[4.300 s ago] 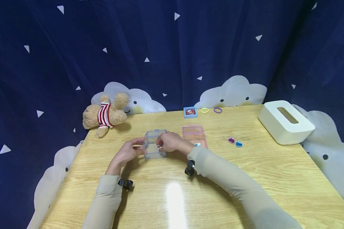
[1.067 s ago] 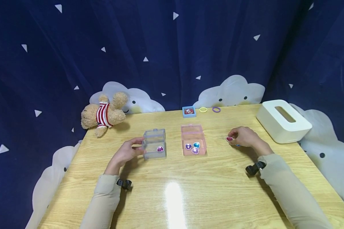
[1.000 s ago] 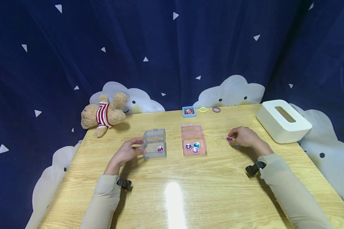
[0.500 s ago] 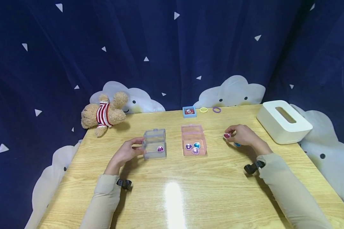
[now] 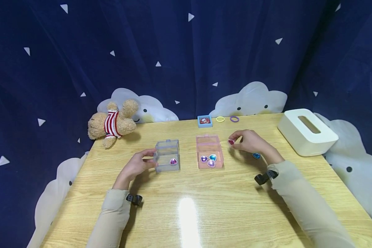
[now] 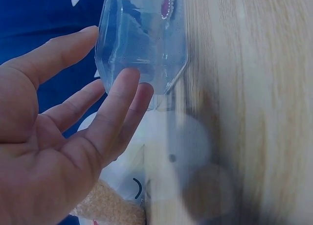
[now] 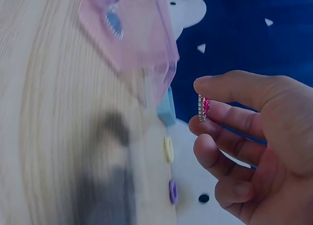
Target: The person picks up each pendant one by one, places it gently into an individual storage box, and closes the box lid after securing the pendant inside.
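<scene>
In the head view my right hand pinches a pinkish-red gem with a beaded silver rim, above the table just right of the pink box. The right wrist view shows this gem edge-on between thumb and fingertips. My left hand rests its spread, relaxed fingers at the left side of a clear bluish box, whose lid stands up. Inside that box lies a magenta heart gem. The clear pink box, lid also raised, contains a dark purple gem, a blue gem and a lilac gem.
A blue gem lies on the wooden table beside my right wrist. Along the back edge are a small blue square frame, a yellow ring and a purple ring. A teddy bear lies back left, a white tissue box right.
Earlier my right hand was in the bluish box, where a magenta gem now shows. It then took the pinkish-red gem from the right and carried it left, uncovering the blue gem. My left hand stayed put.
</scene>
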`<action>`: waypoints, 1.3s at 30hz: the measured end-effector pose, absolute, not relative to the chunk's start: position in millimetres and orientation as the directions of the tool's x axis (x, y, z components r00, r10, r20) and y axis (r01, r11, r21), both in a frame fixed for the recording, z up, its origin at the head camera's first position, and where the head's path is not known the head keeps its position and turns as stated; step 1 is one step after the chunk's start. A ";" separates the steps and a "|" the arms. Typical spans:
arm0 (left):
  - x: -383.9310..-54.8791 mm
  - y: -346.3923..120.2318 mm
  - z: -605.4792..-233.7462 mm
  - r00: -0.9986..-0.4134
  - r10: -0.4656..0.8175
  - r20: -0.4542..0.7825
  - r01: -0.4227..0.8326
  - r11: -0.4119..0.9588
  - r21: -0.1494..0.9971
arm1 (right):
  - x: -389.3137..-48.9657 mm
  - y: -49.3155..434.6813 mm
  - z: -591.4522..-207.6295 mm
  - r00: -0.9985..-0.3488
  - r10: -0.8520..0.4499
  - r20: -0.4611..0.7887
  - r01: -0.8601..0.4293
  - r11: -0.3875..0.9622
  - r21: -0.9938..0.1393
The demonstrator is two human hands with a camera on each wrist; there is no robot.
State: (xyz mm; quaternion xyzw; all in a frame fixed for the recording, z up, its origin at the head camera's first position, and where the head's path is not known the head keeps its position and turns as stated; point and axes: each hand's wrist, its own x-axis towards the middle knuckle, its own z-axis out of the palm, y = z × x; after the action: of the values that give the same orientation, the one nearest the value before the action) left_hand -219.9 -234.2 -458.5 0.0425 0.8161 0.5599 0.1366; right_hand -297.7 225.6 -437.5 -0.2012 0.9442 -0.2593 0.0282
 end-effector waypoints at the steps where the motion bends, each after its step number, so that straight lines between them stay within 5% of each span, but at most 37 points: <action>1: -220.2 -234.2 -458.8 -0.959 0.222 -0.177 -0.085 0.371 0.925 | -297.9 221.6 -436.1 -0.913 -0.404 0.056 -0.375 0.778 -0.504; 39: -222.2 -236.8 -458.7 -0.959 0.223 -0.177 -0.061 0.446 0.893 | -291.3 50.1 -428.1 -0.756 -0.652 0.060 -0.592 0.641 -0.488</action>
State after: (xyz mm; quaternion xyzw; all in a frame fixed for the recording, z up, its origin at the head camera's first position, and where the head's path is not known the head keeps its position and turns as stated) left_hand -222.2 -236.8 -458.7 0.0480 0.8393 0.5242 0.1355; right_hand -291.3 50.1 -428.1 -0.3440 0.9039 -0.2469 0.0606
